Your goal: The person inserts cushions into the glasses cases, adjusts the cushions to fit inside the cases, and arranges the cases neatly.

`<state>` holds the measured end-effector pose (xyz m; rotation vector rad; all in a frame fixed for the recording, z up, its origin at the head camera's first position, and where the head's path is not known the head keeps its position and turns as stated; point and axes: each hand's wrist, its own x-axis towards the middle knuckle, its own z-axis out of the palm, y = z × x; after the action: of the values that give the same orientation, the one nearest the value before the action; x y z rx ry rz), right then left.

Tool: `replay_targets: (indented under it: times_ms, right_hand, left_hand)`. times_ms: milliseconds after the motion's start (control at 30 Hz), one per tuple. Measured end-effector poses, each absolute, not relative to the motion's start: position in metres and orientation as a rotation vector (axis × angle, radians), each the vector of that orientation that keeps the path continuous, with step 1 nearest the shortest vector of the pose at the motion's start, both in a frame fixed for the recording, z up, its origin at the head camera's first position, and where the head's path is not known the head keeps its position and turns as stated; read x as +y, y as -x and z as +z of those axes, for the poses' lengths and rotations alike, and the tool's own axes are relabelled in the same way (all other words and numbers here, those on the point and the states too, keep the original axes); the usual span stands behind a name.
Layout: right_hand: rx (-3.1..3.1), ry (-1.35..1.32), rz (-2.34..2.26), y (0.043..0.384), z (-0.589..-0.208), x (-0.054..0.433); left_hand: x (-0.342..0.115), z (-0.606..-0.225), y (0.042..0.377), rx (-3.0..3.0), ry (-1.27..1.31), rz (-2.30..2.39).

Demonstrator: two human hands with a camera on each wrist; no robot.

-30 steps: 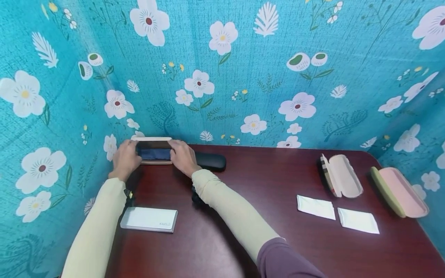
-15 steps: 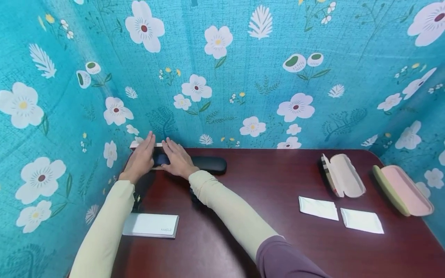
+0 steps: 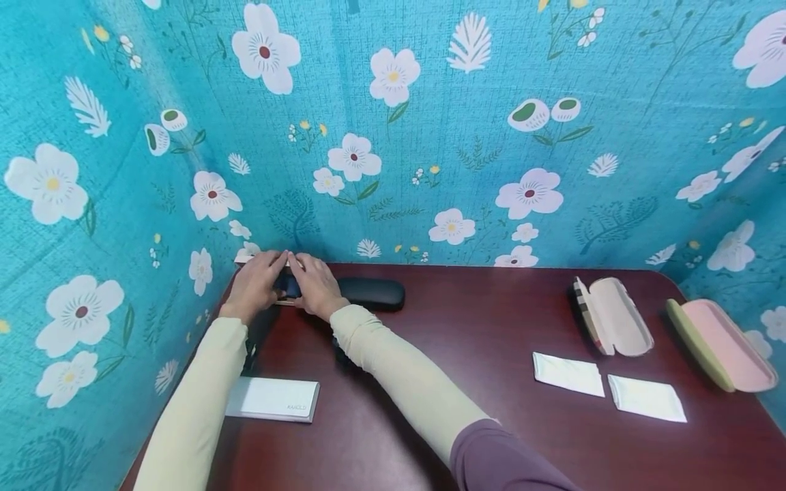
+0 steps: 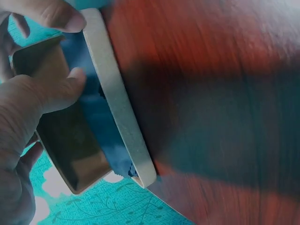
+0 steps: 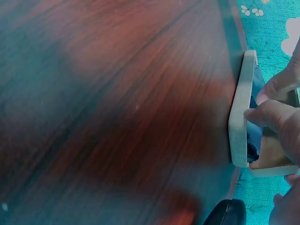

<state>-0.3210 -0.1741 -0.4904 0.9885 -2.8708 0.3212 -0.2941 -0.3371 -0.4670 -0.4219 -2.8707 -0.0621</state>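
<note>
Fingers of the left hand (image 3: 254, 283) and the right hand (image 3: 316, 286) bend over the raised lid (image 4: 70, 145) of an open case (image 4: 112, 93), gripping it between fingers at the back and thumbs at the front. Both thumbs reach in at the front, one near the other; how hard they press, I cannot tell. The hands nearly meet at the lid's upper edge, where their fingertips almost touch. This case sits at the far left corner of the tabletop (image 3: 442, 341), close to the floral curtain (image 3: 430, 136), its pale front wall facing the person. A dark blue cloth (image 4: 105, 136) lies inside, along that wall.

Just to the right of the case, apart from it, lies a closed black case (image 3: 371, 293). Nearer the person, beside the left forearm, is a white case (image 3: 273, 399) with small lettering, partly hidden by the sleeve. Well apart on the right, a checked case (image 3: 620, 317) with a cream interior and an olive case (image 3: 731, 344) with a pink interior both stand open. Nearer the person than these, two folded white cloths (image 3: 569, 374) lie side by side.
</note>
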Motion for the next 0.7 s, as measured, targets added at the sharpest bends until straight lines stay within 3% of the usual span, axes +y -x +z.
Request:
replay_targets:
  times_ms: [700]
  right_hand:
    - [-2.809,-1.017,0.318,0.310,-0.501,-0.182]
  left_hand:
    - [-0.352,-0.473,0.280,-2.822,0.597,-0.015]
